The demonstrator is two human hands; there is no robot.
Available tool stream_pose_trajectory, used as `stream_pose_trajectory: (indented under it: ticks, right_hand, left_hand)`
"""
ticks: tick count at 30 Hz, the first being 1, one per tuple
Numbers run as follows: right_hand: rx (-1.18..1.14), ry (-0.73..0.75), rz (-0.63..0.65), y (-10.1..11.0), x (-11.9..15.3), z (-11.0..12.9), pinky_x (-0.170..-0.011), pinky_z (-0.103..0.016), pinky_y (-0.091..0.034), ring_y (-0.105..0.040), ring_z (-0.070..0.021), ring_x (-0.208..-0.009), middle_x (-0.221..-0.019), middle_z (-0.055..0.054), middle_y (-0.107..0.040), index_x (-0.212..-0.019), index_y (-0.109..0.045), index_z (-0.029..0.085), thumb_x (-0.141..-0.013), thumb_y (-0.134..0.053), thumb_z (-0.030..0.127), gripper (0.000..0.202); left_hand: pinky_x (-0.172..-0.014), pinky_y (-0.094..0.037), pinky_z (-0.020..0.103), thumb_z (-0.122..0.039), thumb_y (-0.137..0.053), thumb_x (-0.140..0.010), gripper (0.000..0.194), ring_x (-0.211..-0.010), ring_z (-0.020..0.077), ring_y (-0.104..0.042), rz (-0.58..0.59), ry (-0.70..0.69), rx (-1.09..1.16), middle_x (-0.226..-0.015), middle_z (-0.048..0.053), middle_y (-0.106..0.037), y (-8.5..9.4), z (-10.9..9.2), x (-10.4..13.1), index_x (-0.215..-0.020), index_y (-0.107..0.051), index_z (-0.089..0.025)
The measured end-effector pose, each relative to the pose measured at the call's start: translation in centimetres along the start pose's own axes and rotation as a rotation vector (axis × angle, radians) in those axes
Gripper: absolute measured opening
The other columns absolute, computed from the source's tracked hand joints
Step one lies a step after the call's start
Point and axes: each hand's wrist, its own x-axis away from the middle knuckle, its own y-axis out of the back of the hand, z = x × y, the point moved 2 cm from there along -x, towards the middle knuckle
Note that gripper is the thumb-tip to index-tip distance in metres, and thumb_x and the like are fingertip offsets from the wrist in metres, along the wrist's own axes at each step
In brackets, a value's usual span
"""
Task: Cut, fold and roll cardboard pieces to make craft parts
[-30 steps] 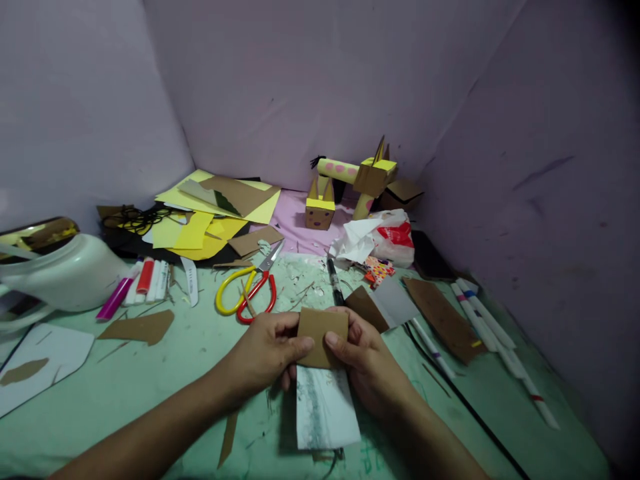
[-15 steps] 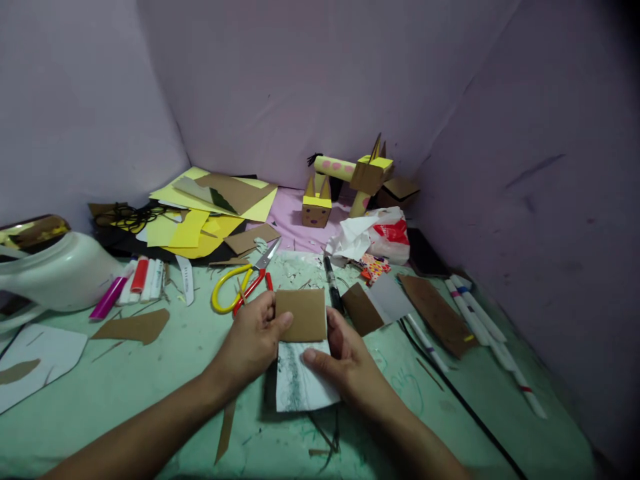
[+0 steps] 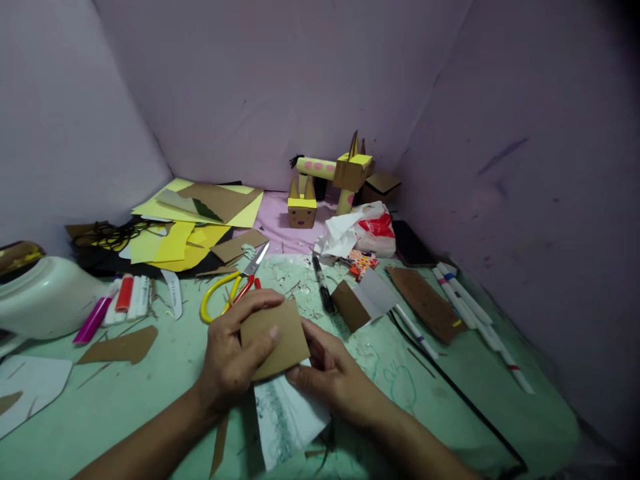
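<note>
A square piece of brown cardboard [image 3: 280, 343] is held tilted over the near middle of the table. My left hand [image 3: 235, 357] grips its left side, thumb on the front face and fingers behind. Below the cardboard hangs white paper [image 3: 287, 420] smudged dark green. My right hand [image 3: 333, 373] pinches the paper at the cardboard's lower right corner, its fingers partly hidden behind the pieces. Just beyond my hands lie yellow and red scissors [image 3: 240, 280] with their blades pointing away, and a black marker [image 3: 323, 287].
Yellow sheets [image 3: 175, 243] and markers [image 3: 125, 300] lie at the left, near a white pot [image 3: 55, 297]. Cardboard animal figures [image 3: 302, 212] stand at the back. Folded cardboard [image 3: 353, 307], a brown strip [image 3: 425, 300] and white pens [image 3: 480, 320] lie at the right.
The cardboard has tilted and come nearer, and the paper below it has shifted down and turned. My left hand now reaches further over the cardboard. The whole view has shifted slightly.
</note>
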Motion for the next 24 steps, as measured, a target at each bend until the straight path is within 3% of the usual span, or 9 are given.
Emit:
stream_pose_trajectory:
  ticks: [3,6,9,14,18,20,22,24]
  right_hand:
    - [0.023,0.015,0.029,-0.1,0.0,0.0,-0.099,-0.037,-0.035,-0.052,-0.023,-0.111,-0.118,-0.003,-0.059,-0.125,-0.05,0.026,-0.07,-0.064,0.016,0.059]
    - [0.066,0.057,-0.002,-0.2,0.1,-0.4,-0.101,-0.035,-0.033,-0.05,-0.0208,-0.113,-0.12,-0.001,-0.056,-0.13,-0.044,0.028,-0.073,-0.062,0.014,0.061]
    - [0.132,0.094,-0.033,-0.1,0.1,-0.8,-0.102,-0.035,-0.032,-0.048,-0.0211,-0.114,-0.12,-0.002,-0.055,-0.128,-0.045,0.027,-0.073,-0.063,0.015,0.059]
    - [0.249,0.073,-0.053,0.4,0.5,-0.6,-0.095,-0.036,-0.037,-0.052,-0.0224,-0.102,-0.108,-0.002,-0.059,-0.12,-0.051,0.025,-0.071,-0.064,0.016,0.052]
    - [0.126,0.018,0.075,0.1,0.7,0.1,-0.093,-0.034,-0.038,-0.053,-0.0212,-0.103,-0.109,0.0,-0.06,-0.124,-0.049,0.026,-0.069,-0.061,0.013,0.058]
    - [0.079,0.007,0.076,0.0,0.6,0.0,-0.092,-0.034,-0.039,-0.054,-0.0216,-0.103,-0.108,-0.001,-0.061,-0.124,-0.05,0.025,-0.071,-0.063,0.017,0.055]
    - [0.043,-0.008,0.02,0.2,0.5,-0.3,-0.089,-0.035,-0.04,-0.055,-0.0226,-0.101,-0.105,-0.003,-0.062,-0.118,-0.054,0.024,-0.071,-0.067,0.025,0.049]
    - [0.003,-0.04,-0.029,0.6,0.3,-0.5,-0.085,-0.035,-0.042,-0.056,-0.024,-0.101,-0.104,-0.005,-0.063,-0.114,-0.056,0.023,-0.069,-0.072,0.032,0.049]
  left_hand:
    - [-0.082,-0.044,0.03,-0.028,-0.06,-0.075,0.017,-0.094,0.0215,-0.058,-0.08,-0.027,-0.079,-0.098,0.002,-0.065,0.0,0.0,0.2,-0.09,-0.066,-0.022]
    - [-0.071,-0.046,0.03,-0.028,-0.058,-0.075,0.015,-0.082,0.0202,-0.059,-0.19,-0.017,-0.205,-0.088,0.001,-0.067,-0.3,0.1,0.6,-0.087,-0.066,-0.021]
    - [-0.069,-0.046,0.03,-0.025,-0.055,-0.077,0.015,-0.078,0.0202,-0.061,-0.224,-0.094,-0.316,-0.083,0.002,-0.067,-0.6,0.0,1.0,-0.087,-0.064,-0.019]
    - [-0.063,-0.047,0.028,-0.018,-0.055,-0.076,0.017,-0.072,0.0184,-0.062,-0.18,-0.271,-0.432,-0.081,0.004,-0.065,-0.4,0.2,1.5,-0.092,-0.06,-0.017]
    - [-0.061,-0.047,0.027,-0.016,-0.055,-0.077,0.019,-0.07,0.0171,-0.062,-0.171,-0.306,-0.435,-0.083,0.003,-0.064,-0.1,0.4,1.7,-0.096,-0.059,-0.018]
    - [-0.062,-0.048,0.027,-0.015,-0.054,-0.078,0.019,-0.071,0.0169,-0.061,-0.151,-0.322,-0.434,-0.083,0.003,-0.064,-0.1,0.4,1.6,-0.096,-0.059,-0.018]
    - [-0.064,-0.048,0.027,-0.014,-0.052,-0.079,0.021,-0.072,0.0169,-0.061,-0.087,-0.346,-0.412,-0.083,0.003,-0.064,0.0,0.3,1.3,-0.099,-0.058,-0.018]
    - [-0.073,-0.049,0.03,-0.019,-0.052,-0.081,0.026,-0.084,0.0198,-0.061,0.051,-0.343,-0.352,-0.094,0.006,-0.063,0.2,0.3,0.9,-0.107,-0.057,-0.018]
